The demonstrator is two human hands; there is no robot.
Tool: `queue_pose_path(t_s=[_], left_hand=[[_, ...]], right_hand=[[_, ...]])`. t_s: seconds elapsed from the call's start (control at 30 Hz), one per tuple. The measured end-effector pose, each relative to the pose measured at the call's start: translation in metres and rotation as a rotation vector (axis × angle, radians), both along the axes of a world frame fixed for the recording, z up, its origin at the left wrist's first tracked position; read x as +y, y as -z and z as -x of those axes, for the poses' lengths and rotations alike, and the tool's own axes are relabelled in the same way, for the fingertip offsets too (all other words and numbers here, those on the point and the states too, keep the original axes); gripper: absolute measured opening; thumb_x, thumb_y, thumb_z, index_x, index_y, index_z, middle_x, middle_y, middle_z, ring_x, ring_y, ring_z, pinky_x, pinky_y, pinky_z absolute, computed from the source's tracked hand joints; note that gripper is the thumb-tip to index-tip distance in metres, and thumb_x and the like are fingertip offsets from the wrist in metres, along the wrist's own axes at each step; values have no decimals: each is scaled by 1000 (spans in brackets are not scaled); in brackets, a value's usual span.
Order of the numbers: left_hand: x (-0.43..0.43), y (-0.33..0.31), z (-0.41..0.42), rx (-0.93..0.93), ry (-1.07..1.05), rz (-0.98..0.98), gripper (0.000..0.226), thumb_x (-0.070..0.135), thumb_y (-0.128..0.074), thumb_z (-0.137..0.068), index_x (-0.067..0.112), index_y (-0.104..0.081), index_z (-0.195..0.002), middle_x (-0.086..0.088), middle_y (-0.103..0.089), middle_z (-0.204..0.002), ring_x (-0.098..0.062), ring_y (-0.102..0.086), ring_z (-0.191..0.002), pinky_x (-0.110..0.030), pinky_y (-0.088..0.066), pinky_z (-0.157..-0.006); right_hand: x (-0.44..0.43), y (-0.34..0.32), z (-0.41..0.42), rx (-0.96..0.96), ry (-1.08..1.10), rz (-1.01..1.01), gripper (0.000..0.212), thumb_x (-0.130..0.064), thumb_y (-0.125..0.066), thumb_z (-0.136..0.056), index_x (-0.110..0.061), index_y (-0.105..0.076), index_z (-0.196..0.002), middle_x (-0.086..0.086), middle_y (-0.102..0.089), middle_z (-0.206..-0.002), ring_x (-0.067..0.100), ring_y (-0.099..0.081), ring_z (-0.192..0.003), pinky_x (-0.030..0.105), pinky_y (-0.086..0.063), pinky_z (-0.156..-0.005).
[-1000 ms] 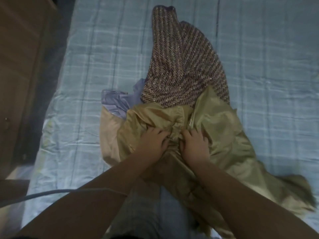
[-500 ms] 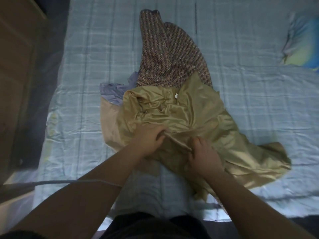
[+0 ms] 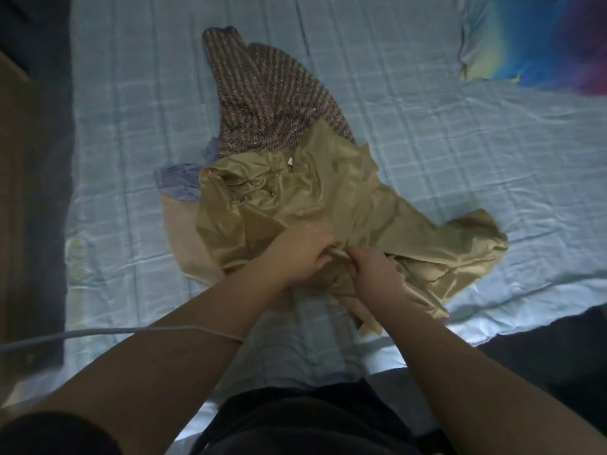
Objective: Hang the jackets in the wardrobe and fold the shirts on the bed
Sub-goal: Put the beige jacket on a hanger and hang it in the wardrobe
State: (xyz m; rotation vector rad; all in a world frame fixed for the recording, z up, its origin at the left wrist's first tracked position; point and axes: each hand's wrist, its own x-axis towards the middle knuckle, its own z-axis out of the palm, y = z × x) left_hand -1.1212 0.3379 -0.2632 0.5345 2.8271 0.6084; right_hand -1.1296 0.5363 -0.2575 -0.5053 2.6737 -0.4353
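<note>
A shiny gold garment (image 3: 328, 198) lies crumpled on top of a heap of clothes in the middle of the bed (image 3: 460, 165). My left hand (image 3: 300, 251) and my right hand (image 3: 372, 270) meet at its near edge, and both pinch bunched gold fabric. A brown striped knit garment (image 3: 269, 103) stretches away behind the gold one. A pale purple garment (image 3: 179, 178) and a beige one (image 3: 184, 238) stick out from under the heap on the left.
A colourful pillow (image 3: 538, 44) lies at the far right of the bed. Brown wooden furniture (image 3: 29, 192) stands along the left, past a dark strip of floor. A grey cable (image 3: 82, 333) crosses my left forearm.
The gold garment has been spread out to the right over the bed. Both hands have shifted along its near edge and come back together. The view has tilted to show the pillow.
</note>
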Motion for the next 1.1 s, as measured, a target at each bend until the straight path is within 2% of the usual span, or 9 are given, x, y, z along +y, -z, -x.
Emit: queue_pose_path(t_s=[0.1, 0.23, 0.3, 0.4, 0.5, 0.6, 0.77, 0.93, 1.1], left_hand=[[12, -3, 0, -67, -94, -45, 25, 36, -56, -94, 26, -67, -114, -5, -70, -109, -30, -63, -102, -40, -50, -82], [16, -2, 5, 24, -242, -25, 21, 32, -51, -97, 22, -68, -101, -9, -71, -96, -33, -64, -92, -39, -48, -76], [16, -1, 8, 19, -309, -27, 25, 34, -46, -96, 19, -66, -96, -11, -70, -92, -35, -64, -89, -41, -49, -76], [20, -1, 13, -54, -361, -61, 36, 39, -37, -92, 17, -65, -96, -14, -69, -95, -37, -63, -91, -44, -49, -79], [25, -8, 21, -94, -427, -61, 26, 31, -46, -96, 14, -66, -99, -17, -69, -101, -38, -62, -96, -43, -48, -82], [23, -13, 27, -100, -494, -61, 20, 28, -51, -94, 14, -65, -93, -17, -69, -97, -38, -62, -95, -42, -47, -80], [25, -23, 27, -107, -471, -91, 26, 35, -46, -86, 18, -65, -90, -11, -69, -90, -34, -62, -89, -39, -46, -75], [25, -16, 15, 41, -614, 18, 43, 16, -58, -83, 13, -62, -125, -14, -60, -124, -36, -54, -112, -40, -42, -97], [33, 7, -23, 73, -733, -91, 33, 7, -54, -75, 13, -65, -105, -9, -61, -105, -26, -54, -100, -33, -41, -86]], right_hand=[[3, -8, -1, 144, -23, -8, 33, -24, -58, -82, -26, -67, -113, 5, -66, -95, 33, -63, -88, 38, -47, -71], [18, -13, -14, 163, 12, -48, 54, -31, -47, -78, -29, -54, -131, -1, -60, -124, 27, -55, -112, 46, -43, -94], [35, -15, -22, 170, 82, -87, 67, -33, -43, -73, -27, -48, -139, -1, -51, -138, 25, -48, -125, 50, -37, -105], [71, -9, -28, 156, 230, -144, 76, -19, -57, -73, -24, -38, -147, 3, -42, -148, 29, -42, -131, 49, -32, -111], [104, -7, -25, 124, 412, -154, 74, -15, -55, -76, -20, -35, -148, 9, -37, -152, 33, -36, -138, 55, -26, -115], [129, -13, -14, 149, 509, -101, 60, -20, -51, -80, -21, -45, -140, 9, -46, -145, 34, -39, -134, 54, -33, -111], [151, -12, 16, 38, 383, 162, 30, -14, -50, -88, -21, -67, -111, 8, -71, -102, 28, -64, -97, 34, -49, -84], [146, 11, 28, -68, 391, 133, 31, -14, -44, -97, -17, -66, -119, 16, -69, -110, 36, -63, -103, 35, -45, -84], [135, 37, 53, -121, 433, 146, 33, -15, -41, -98, -12, -65, -121, 22, -69, -106, 41, -63, -99, 38, -45, -81]])
